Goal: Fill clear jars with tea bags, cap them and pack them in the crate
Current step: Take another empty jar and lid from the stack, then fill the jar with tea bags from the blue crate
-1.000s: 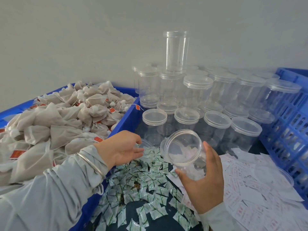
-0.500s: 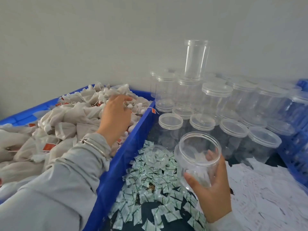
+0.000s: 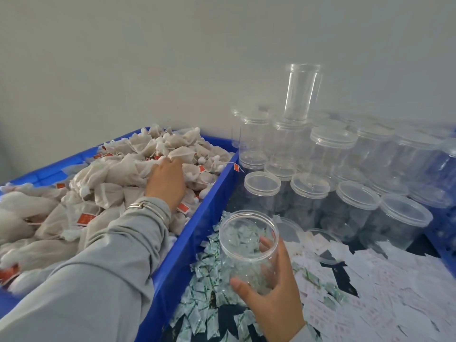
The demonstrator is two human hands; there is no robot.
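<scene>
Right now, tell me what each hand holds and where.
Right hand holds an open clear jar round its lower side. Left hand is among the tea bags; its fingers are hidden.

open jar in right grip, left grip among tea bags

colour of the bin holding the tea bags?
Blue: the bin holding the tea bags is solid blue plastic, clear in the head view.
</scene>
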